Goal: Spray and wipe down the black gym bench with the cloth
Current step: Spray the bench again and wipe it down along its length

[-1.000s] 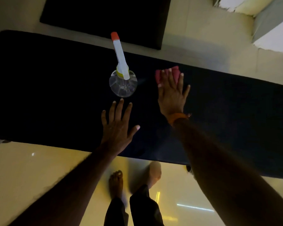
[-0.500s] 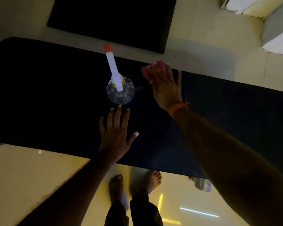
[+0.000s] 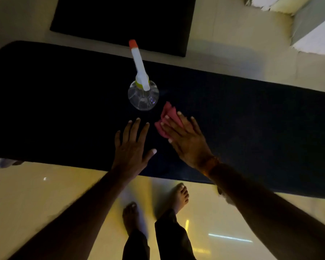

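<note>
The long black gym bench [image 3: 251,117] runs across the view from left to right. A clear spray bottle [image 3: 143,94] with a white neck and an orange tip stands upright on its middle. My right hand [image 3: 186,141] lies flat on a pink cloth [image 3: 167,119] and presses it onto the pad, just right of and below the bottle. Most of the cloth is under my fingers. My left hand [image 3: 130,149] rests flat on the bench with fingers spread, close to the near edge and to the left of the cloth, holding nothing.
A second black pad [image 3: 120,21] lies on the pale floor beyond the bench. A white and grey block [image 3: 313,29] stands at the top right. My bare feet [image 3: 180,196] are on the glossy floor below the near edge. A metal leg [image 3: 0,162] shows at the left.
My right hand has dragged the cloth from the far edge of the bench back toward me, ending beside my left hand. The bottle and left hand stay put on the bench.
</note>
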`<state>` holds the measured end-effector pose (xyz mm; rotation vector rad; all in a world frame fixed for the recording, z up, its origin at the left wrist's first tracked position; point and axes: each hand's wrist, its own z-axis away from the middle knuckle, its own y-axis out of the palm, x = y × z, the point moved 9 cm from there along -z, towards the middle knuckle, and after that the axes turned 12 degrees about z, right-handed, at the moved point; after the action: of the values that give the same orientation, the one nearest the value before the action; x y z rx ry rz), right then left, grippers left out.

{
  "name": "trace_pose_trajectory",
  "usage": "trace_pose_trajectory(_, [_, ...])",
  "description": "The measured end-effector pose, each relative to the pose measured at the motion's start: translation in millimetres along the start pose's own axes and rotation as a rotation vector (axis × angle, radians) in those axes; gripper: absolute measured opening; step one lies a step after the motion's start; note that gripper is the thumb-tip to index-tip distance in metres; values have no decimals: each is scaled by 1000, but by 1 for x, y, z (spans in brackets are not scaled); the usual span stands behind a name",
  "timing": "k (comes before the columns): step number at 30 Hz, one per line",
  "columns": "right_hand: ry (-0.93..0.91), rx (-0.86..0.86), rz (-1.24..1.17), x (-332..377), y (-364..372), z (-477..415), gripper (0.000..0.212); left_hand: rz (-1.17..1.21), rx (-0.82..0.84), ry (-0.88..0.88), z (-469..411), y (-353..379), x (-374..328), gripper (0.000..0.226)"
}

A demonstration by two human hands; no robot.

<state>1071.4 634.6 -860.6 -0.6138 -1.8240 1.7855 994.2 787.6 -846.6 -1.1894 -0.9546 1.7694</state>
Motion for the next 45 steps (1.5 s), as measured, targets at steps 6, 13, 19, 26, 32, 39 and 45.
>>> trace_pose_trajectory(6, [509,7,-138,12,-8,9,53,29,19,38,23,-4,16,83])
trace_pose_trajectory(13, [691,10,-130,31,-3,48,53,19,15,70,37,-7,34,74])
trace_pose_trajectory(19, [425,-19,-52,75,-2,86,56,0,40,72,42,-13,40,70])
trace_pose_trajectory(26, [452,27,-116,135,2,78,56,50,21,82,46,-18,50,68])
trace_pose_trajectory(32, [977,-14,-246,93,7,103,56,41,12,86,46,-15,51,68])
trace_pose_trajectory(39, [776,-5,-60,80,6,109,63,42,-8,48,47,-10,47,66])
trace_pose_trajectory(45, [418,1,-75,123,-2,71,56,25,-19,13,48,-8,43,65])
